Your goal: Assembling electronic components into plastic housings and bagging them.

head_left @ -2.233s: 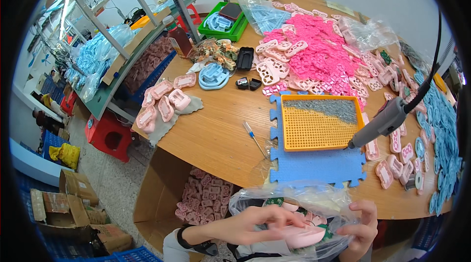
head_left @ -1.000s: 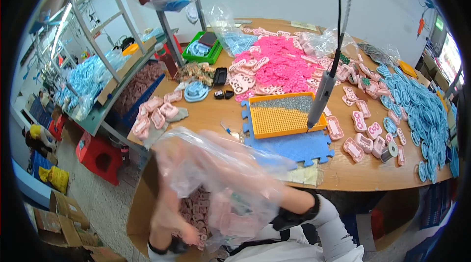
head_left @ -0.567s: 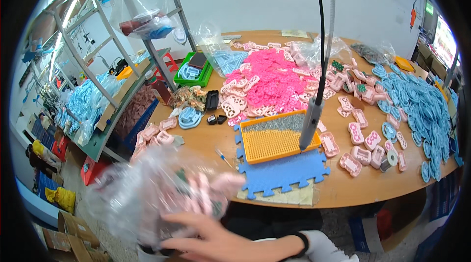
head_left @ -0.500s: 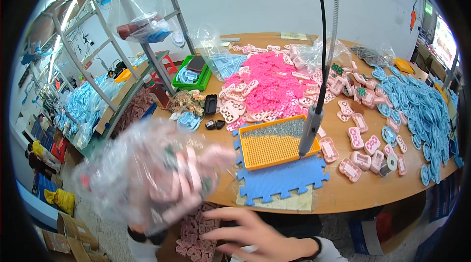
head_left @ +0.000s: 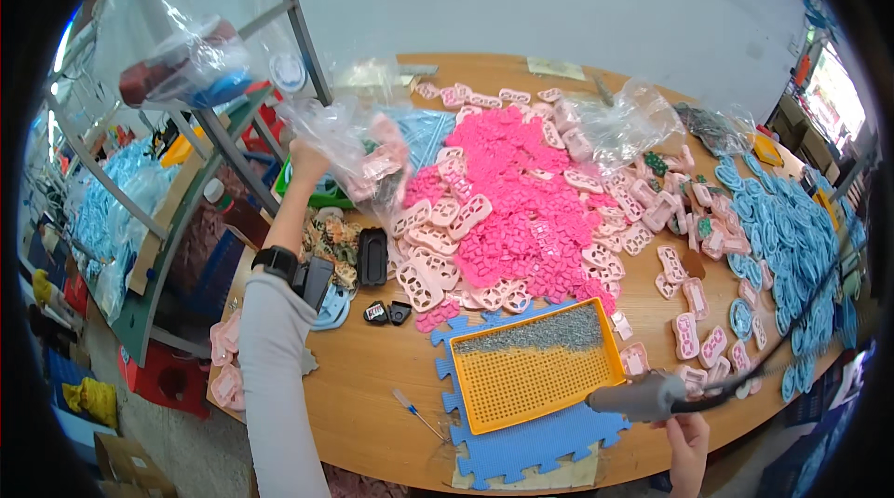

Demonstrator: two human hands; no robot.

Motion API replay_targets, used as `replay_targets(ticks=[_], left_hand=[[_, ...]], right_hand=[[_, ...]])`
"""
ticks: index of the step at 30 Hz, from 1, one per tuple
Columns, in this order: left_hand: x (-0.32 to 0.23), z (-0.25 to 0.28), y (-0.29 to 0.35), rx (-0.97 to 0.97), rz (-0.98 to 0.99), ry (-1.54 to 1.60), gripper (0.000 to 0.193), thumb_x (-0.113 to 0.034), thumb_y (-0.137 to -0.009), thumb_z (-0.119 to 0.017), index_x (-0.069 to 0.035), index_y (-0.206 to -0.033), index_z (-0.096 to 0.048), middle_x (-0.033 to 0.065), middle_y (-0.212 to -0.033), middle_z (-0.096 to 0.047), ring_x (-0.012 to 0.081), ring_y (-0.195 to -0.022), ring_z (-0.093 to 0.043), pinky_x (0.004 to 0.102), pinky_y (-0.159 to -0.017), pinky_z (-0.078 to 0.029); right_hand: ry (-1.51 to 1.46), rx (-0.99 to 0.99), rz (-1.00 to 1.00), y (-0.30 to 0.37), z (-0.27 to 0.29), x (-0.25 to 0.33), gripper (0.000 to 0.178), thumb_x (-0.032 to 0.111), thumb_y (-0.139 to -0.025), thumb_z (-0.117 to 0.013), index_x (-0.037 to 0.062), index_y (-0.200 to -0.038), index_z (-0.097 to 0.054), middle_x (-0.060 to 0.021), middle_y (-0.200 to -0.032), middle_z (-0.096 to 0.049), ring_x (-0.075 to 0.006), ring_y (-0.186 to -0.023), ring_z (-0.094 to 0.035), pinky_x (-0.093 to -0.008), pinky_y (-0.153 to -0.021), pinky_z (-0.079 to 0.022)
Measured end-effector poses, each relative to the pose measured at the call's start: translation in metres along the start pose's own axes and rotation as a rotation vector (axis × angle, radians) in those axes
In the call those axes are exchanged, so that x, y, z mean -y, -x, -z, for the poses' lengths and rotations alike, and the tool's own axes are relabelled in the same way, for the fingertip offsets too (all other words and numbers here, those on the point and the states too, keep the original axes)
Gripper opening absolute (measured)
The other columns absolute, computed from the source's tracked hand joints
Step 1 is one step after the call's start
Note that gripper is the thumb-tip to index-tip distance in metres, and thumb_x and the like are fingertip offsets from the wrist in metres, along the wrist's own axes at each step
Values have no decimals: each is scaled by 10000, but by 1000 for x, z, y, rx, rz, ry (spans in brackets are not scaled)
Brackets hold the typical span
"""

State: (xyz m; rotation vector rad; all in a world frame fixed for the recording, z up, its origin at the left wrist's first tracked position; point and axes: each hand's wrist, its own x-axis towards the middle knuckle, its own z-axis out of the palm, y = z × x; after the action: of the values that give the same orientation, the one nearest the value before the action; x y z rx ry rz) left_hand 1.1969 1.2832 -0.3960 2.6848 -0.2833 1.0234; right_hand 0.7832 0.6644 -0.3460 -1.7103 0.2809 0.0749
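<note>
My left hand [head_left: 307, 163] reaches far over the left of the table, closed on a clear plastic bag [head_left: 328, 133]. Pale pink plastic parts [head_left: 384, 155] show through the bag, beside light blue parts [head_left: 426, 133] and a green tray [head_left: 326, 194]. At the lower right my right hand [head_left: 687, 450] is closed at a grey electric screwdriver [head_left: 635, 397], partly hidden behind its handle. The screwdriver lies almost level, its tip toward the yellow tray [head_left: 535, 422], and its cord is blurred. That tray has small metal screws [head_left: 535, 328] at its far side and sits on a blue foam mat [head_left: 549, 451].
Bright pink parts [head_left: 521, 218] are heaped mid-table, with pale pink shells [head_left: 421, 286] around them. Light blue parts [head_left: 796, 237] pile up at the right. A black case [head_left: 372, 256] and a thin screwdriver [head_left: 417, 412] lie left of the mat. A metal frame [head_left: 300, 23] stands at the left.
The bag has gone from the near left to the far left of the table. My right hand has moved right to the screwdriver, which has tipped from upright to nearly level.
</note>
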Motion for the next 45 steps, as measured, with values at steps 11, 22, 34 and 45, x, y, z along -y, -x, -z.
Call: replay_targets(ticks=[11,22,34,45], left_hand=[[-89,85,110,163,281,112,582,-266,-736,-703,34,-1194,-504,214,-1144,-540,363,-1068,-506,438,-878,-416],[-286,194,308,503,364,354,312,-59,-793,-633,-34,-1101,-594,146,-1122,-523,280,-978,-537,342,-857,-438],[-212,57,251,464,-62,55,418,-334,-838,-612,-108,-1177,-517,136,-1056,-496,305,-1009,-503,393,-810,-448],[-200,48,161,135,356,-144,427,-381,-845,-594,-6,-1047,-557,177,-1006,-529,345,-858,-580,416,-695,-474]], right_hand=[[795,356,-40,-17,20,-76,271,188,-909,-538,-68,-973,-597,-172,-781,-620,-170,-737,-584,-324,-651,-442],[609,9,209,-6,-29,-99,112,8,-842,-558,-19,-944,-521,-137,-960,-445,-248,-794,-507,-319,-697,-444],[563,-257,417,-8,-34,-131,45,1,-834,-559,-15,-861,-526,-113,-872,-469,-227,-752,-485,-303,-615,-406],[551,-281,416,-15,-32,-131,31,12,-841,-563,-9,-837,-541,-67,-768,-471,-154,-624,-429,-262,-536,-348]])
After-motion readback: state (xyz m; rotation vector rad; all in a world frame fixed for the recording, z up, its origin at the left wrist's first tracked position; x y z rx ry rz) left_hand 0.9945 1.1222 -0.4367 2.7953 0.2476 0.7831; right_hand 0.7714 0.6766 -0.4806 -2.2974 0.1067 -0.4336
